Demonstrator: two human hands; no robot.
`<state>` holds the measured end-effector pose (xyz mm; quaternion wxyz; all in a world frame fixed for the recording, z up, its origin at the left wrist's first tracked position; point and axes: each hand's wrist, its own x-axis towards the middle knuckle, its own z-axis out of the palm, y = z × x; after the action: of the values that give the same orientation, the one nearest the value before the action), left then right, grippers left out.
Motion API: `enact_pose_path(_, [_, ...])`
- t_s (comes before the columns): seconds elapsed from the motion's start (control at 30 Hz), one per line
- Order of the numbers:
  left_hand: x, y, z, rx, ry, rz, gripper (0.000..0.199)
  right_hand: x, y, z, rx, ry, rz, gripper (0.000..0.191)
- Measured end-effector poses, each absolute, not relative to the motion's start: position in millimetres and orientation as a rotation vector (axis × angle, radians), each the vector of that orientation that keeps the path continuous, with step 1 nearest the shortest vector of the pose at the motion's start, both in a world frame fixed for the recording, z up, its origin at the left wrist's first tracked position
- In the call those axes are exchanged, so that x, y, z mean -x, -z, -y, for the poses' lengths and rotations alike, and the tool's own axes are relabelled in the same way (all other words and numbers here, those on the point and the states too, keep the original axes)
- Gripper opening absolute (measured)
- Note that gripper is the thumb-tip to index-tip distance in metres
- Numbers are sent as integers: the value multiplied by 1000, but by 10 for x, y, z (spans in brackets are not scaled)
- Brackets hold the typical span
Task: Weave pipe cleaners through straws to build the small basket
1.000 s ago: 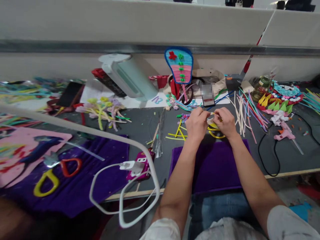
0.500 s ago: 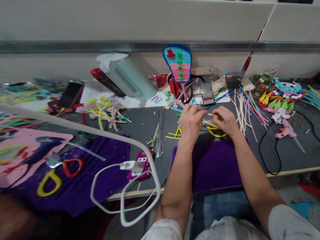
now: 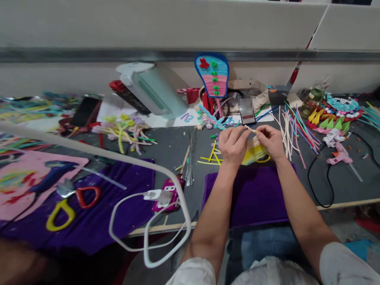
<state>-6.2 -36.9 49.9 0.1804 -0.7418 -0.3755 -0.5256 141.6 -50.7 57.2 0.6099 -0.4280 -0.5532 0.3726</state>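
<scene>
My left hand (image 3: 234, 145) and my right hand (image 3: 270, 141) are raised over the middle of the dark table, both pinching. Between their fingertips stretches a short cream-yellow pipe cleaner (image 3: 251, 129); its ends are hidden in the fingers. Just below the hands lies a yellow, partly see-through item (image 3: 254, 152), blurred and half covered, with a yellow loop (image 3: 263, 159) beside it. Several yellow pipe cleaner pieces (image 3: 214, 152) are crossed on the table left of my left hand. Nearer my body is a folded purple cloth (image 3: 258, 198).
A blue-and-pink fan-shaped craft piece (image 3: 212, 75) stands behind the hands. White pipe cleaners (image 3: 285, 132) and a pink glue gun (image 3: 340, 154) with a black cord lie to the right. On the left are a white cable (image 3: 181, 198), a power strip (image 3: 168, 194), scissors (image 3: 61, 213) and a pale green jug (image 3: 160, 93).
My left hand has shifted slightly right. The pipe cleaner between the fingertips now shows more clearly, and more of the yellow item below is uncovered. The view has moved slightly.
</scene>
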Motion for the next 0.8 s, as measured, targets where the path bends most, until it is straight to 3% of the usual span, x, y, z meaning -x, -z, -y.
enact_pose_path(0.8, [110,-523,367,2161,1459,1197,19,-1409,-642,564,972,-937,1318,27])
